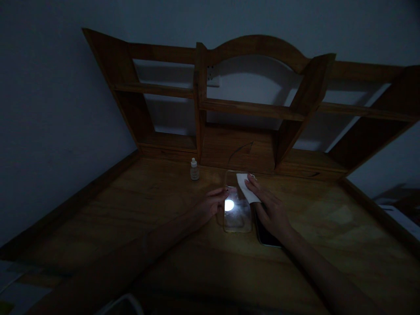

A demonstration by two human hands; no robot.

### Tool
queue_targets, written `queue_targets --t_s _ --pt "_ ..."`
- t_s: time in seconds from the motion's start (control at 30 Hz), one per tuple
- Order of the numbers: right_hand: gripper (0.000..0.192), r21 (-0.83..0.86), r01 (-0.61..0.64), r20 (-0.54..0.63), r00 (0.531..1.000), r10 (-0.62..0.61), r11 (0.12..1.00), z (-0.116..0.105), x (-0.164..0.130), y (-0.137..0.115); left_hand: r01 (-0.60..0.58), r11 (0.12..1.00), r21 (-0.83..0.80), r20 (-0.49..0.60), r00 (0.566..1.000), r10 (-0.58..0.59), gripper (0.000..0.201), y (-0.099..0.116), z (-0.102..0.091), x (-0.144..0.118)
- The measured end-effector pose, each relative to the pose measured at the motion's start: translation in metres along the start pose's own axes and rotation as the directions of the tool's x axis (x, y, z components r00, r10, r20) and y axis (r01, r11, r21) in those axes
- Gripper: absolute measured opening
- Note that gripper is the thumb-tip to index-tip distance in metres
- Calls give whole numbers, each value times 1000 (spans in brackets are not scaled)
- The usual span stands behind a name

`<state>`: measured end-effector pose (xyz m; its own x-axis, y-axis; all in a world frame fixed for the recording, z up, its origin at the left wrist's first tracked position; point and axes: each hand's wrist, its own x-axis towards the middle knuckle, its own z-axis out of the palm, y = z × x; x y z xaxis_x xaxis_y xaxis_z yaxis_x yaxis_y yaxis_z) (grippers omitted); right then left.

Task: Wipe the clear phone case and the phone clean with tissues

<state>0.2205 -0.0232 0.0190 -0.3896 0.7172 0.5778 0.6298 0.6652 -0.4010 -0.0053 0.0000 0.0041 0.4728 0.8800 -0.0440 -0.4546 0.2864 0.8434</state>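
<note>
Pressing a white folded wipe [247, 187] under my right hand [271, 210] onto the clear plastic phone case [236, 210] at frame centre, long axis running away from me; left hand [210, 205] fingertips steady its left edge.

Two hands are seen at the middle of one wooden desk [138, 210]: one left hand [210, 205] and one right hand [271, 210]. Between and beneath them are counted one clear phone case [236, 218], one white cloth [246, 187] and one dark phone [266, 235] at the right edge of the case. One small bottle [194, 169] is shown farther back to the left, and one shelf unit [249, 109] is shown along the far side.
</note>
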Motion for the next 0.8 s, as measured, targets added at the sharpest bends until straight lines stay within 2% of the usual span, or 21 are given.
queue_targets --t_s 0.13,0.3,0.43,0.53,0.63,0.73,0.8 --pt "59 13 72 27 997 -73 997 -1 1 -3 -4 1000 -25 -22 1000 3 27 0 -1 2" --pt "58 107 126 151 978 -141 986 7 -1 -9 -1 998 -65 -111 994 -6 19 -6 -10 11" --pt "50 278 129 220 956 -194 952 8 1 -16 11 997 -77 -153 988 -23 25 -5 -9 11" --pt "40 477 75 223 953 -203 876 4 1 -21 58 997 -49 -189 980 -67 27 1 -2 6" --pt "43 684 -107 267 957 -111 722 3 -2 -22 114 993 38 -246 964 -101 29 5 -1 3" --pt "47 795 -314 299 947 115 519 5 -6 -15 93 987 129 -271 961 -55 28 4 -5 5" --pt "39 828 -341 230 930 287 445 4 -6 -5 71 984 165 -263 964 -25 26 2 -9 8"
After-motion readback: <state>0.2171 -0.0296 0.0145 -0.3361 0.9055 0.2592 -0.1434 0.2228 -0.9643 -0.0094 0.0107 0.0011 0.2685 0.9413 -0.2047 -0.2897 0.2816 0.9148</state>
